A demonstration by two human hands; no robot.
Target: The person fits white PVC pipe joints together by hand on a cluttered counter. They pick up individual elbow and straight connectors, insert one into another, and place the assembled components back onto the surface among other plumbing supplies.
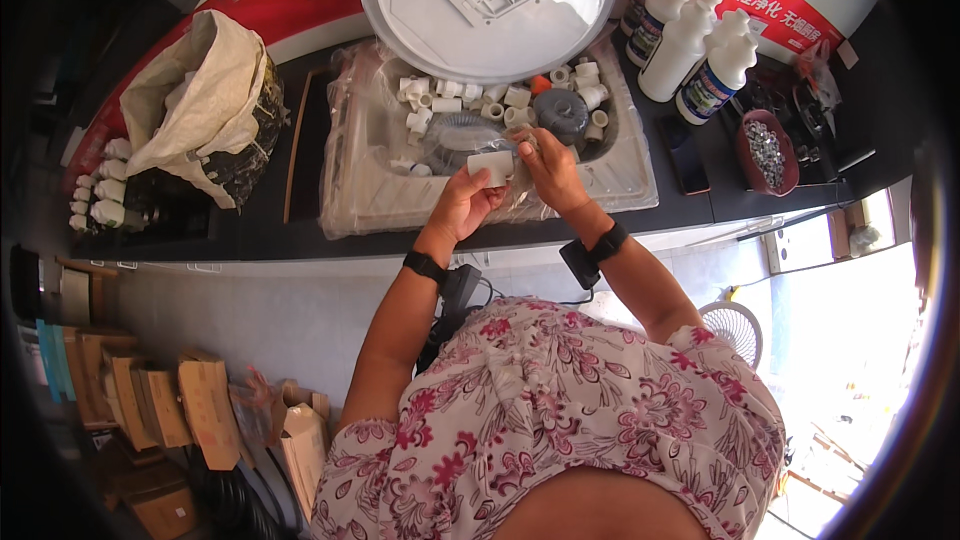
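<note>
Head view, looking down on a person in a floral garment standing at a dark counter [250, 230]. The left hand [470, 202] is closed around a small white rectangular piece [491, 166], thumb and fingers pinching its lower edge, held just above the near rim of a plastic-wrapped sink basin [370, 190]. The right hand [548, 172] is raised beside it, fingertips drawn together on a small object at the piece's right corner; what that object is cannot be told. Each wrist carries a black band. Inside the basin lie many white pipe fittings [425, 100], a coiled grey corrugated hose [455, 130], a dark round drain part [560, 112] and one orange cap [540, 84]. A large round grey lid [410, 0] leans over the basin's far edge. Right of the basin stand white bottles [680, 45] and a red bowl of metal parts [765, 152]; left of it, an open sack [205, 100]. Cardboard boxes [200, 410] lie on the floor below the counter.
</note>
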